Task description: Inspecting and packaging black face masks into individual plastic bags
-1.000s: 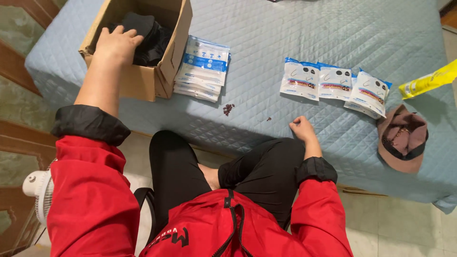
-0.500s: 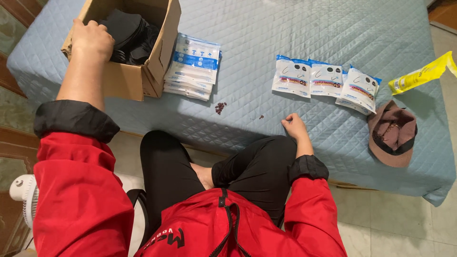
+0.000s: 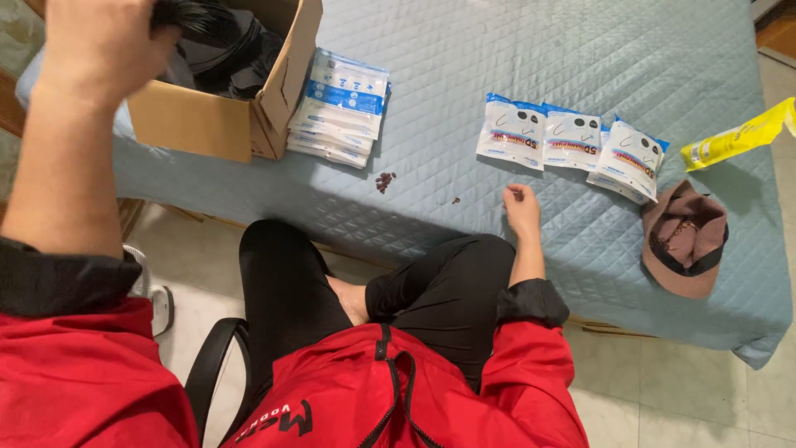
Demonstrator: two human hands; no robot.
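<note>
Two hands work apart: the left hand (image 3: 99, 50), its grip closed on a black bundle (image 3: 195, 15) above the cardboard box (image 3: 215, 124) at far left, could snag it on the rim, while the right hand (image 3: 522, 211) rests loosely curled, empty, on the bed (image 3: 464, 50).
</note>
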